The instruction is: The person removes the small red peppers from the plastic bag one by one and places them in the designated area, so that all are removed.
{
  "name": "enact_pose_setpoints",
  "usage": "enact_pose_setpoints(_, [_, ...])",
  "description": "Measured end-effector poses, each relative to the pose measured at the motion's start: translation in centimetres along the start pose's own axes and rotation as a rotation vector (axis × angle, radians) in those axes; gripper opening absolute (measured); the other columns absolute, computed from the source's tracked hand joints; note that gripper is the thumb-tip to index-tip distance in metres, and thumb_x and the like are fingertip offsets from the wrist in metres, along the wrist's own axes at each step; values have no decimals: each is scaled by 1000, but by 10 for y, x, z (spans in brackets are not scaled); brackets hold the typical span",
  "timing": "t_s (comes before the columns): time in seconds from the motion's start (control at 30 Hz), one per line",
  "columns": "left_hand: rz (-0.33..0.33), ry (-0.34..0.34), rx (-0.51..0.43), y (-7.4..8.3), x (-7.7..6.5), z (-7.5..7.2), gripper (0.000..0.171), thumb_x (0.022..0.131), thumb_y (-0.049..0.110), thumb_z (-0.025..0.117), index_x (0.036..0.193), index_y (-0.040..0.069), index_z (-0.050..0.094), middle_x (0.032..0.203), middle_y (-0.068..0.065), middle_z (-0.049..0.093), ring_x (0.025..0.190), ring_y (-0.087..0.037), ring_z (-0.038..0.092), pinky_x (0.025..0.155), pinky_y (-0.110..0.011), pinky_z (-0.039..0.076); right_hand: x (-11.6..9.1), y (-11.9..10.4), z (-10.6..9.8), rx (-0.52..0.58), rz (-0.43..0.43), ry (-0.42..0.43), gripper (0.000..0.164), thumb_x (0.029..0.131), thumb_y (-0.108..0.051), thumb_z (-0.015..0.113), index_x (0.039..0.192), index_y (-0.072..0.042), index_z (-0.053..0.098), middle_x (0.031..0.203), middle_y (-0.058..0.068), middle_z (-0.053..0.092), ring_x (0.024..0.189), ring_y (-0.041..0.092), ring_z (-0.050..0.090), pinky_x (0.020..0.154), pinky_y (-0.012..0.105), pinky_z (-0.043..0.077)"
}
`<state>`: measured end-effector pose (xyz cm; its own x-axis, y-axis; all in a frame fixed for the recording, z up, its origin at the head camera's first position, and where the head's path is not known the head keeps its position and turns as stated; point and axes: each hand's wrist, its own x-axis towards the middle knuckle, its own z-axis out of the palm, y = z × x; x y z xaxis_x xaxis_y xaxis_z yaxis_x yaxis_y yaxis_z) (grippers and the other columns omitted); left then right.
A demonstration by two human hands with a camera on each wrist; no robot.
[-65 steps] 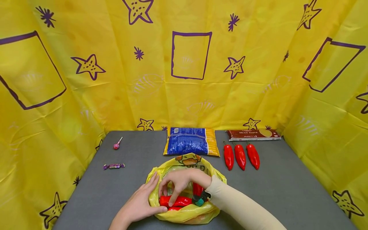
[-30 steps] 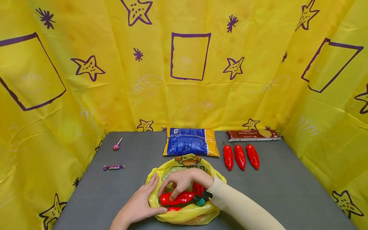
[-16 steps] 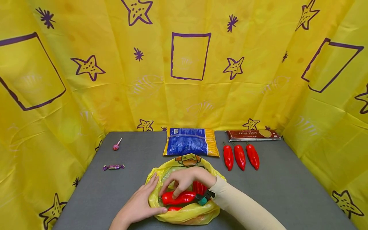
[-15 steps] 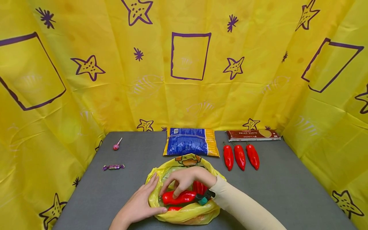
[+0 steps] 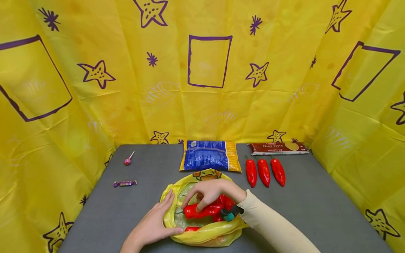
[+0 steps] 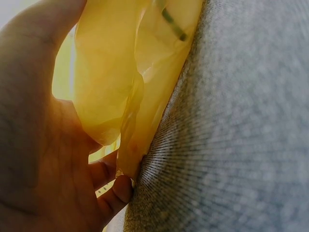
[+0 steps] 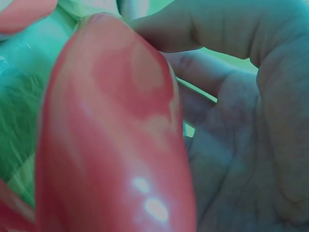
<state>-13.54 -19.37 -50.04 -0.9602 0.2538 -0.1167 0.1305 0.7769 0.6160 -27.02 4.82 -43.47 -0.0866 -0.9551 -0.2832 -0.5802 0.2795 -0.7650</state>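
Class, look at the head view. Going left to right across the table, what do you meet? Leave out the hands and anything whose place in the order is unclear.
Wrapped candy → yellow bag → three red peppers in a row.

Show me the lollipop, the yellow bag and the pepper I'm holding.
Lollipop (image 5: 128, 161), head view: its candy ball.
Yellow bag (image 5: 210, 238), head view: its near wall.
Held pepper (image 5: 207, 211), head view: its middle.

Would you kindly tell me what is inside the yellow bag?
The yellow bag holds a red pepper pinched by the right hand, with more red shapes, likely peppers, near the left hand and farther right. Whatever lies beneath is covered.
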Motion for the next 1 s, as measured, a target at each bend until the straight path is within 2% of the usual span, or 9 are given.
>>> enact_pose_setpoints(0.13, [8, 2, 6, 0, 0, 0, 123, 74, 78, 80, 167, 13, 34, 177, -5, 22, 148, -42, 42, 112, -72, 40, -10, -1, -3, 21, 10, 31, 49, 96, -7, 68, 144, -11, 67, 89, -8, 64, 50, 2, 40, 51, 16, 38])
enact_pose_setpoints(0.3, [15, 8, 9, -1, 1, 0, 123, 74, 78, 81, 167, 13, 34, 177, -6, 22, 148, -43, 42, 113, -71, 40, -23, -3, -7, 23, -15, 93, 53, 95, -6, 66, 148, -11, 64, 67, -12, 50, 51, 2, 40, 50, 16, 38])
enact_pose_setpoints(0.4, [21, 12, 10, -2, 1, 0, 124, 74, 78, 80, 168, 13, 33, 177, -6, 22, 149, -43, 42, 114, -71, 39, -30, -5, -9, 5, -48, 136, 56, 94, -6, 66, 149, -11, 62, 76, -13, 56, 52, 1, 41, 51, 16, 38])
enact_pose_setpoints(0.57, [40, 24, 9, -3, -1, 1, 124, 74, 77, 81, 167, 11, 34, 177, -7, 22, 149, -45, 41, 114, -71, 39, -38, -4, -12, -48, -92, 223, 54, 93, -6, 68, 147, -9, 63, 96, -5, 68, 56, -1, 47, 55, 17, 45])
enact_pose_setpoints(0.67, [47, 29, 10, -3, -1, 1, 123, 74, 76, 82, 167, 10, 34, 176, -7, 23, 149, -45, 41, 114, -71, 39, -42, -3, -13, -82, -119, 281, 52, 93, -6, 70, 145, -7, 65, 94, -1, 66, 59, -2, 50, 57, 17, 49])
enact_pose_setpoints(0.77, [43, 29, 17, -3, -1, 1, 123, 74, 76, 82, 167, 10, 34, 176, -7, 23, 149, -44, 42, 113, -70, 40, -44, 0, -13, -105, -144, 345, 49, 94, -9, 71, 143, -7, 66, 104, 2, 67, 63, -3, 52, 59, 18, 51])
enact_pose_setpoints(0.83, [49, 33, 21, -3, -1, 1, 123, 74, 75, 82, 167, 10, 34, 176, -7, 24, 148, -44, 42, 113, -70, 40, -46, 2, -12, -118, -157, 389, 48, 94, -10, 71, 142, -8, 66, 99, 5, 64, 63, -2, 50, 59, 18, 49])
enact_pose_setpoints(0.9, [61, 40, 22, -2, -2, 1, 122, 75, 74, 83, 167, 10, 34, 176, -8, 24, 147, -45, 43, 112, -70, 41, -48, 3, -12, -117, -155, 426, 47, 95, -11, 71, 142, -9, 66, 94, 6, 62, 63, -1, 48, 59, 18, 47])
enact_pose_setpoints(1.0, [78, 51, 20, -1, -3, 1, 121, 76, 72, 84, 166, 9, 34, 176, -8, 24, 147, -46, 43, 112, -70, 41, -51, 3, -12, -91, -138, 469, 47, 96, -11, 71, 142, -10, 66, 102, 6, 68, 65, 0, 52, 61, 20, 52])
